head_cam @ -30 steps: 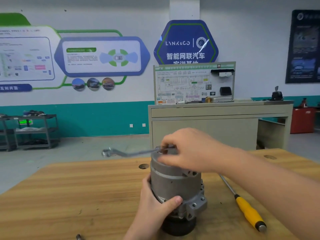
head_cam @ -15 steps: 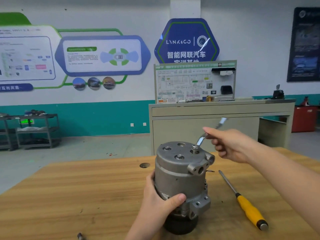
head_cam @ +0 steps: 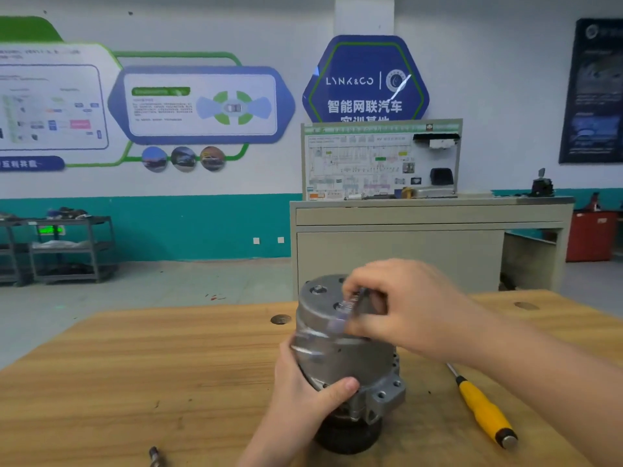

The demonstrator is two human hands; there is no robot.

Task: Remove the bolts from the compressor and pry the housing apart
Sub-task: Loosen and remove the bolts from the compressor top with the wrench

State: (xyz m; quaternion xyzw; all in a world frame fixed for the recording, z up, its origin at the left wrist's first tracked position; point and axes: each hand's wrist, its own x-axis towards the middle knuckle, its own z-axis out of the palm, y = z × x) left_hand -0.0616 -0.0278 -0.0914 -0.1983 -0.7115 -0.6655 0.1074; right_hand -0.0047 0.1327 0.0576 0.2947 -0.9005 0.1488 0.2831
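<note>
Loose bolt lies on the counter, left of and nearer than the compressor. Left hand grips the compressor's lower body, thumb across the front. Compressor stands upright, mid-counter. Right hand over its top, fingers curled round a wrench (motion-blurred). Yellow-handled screwdriver lies right of the compressor.

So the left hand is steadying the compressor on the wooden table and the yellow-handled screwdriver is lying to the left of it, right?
Not quite: in the head view the yellow-handled screwdriver lies to the right of the compressor, not the left. The left hand does steady it on the wooden table.
</note>
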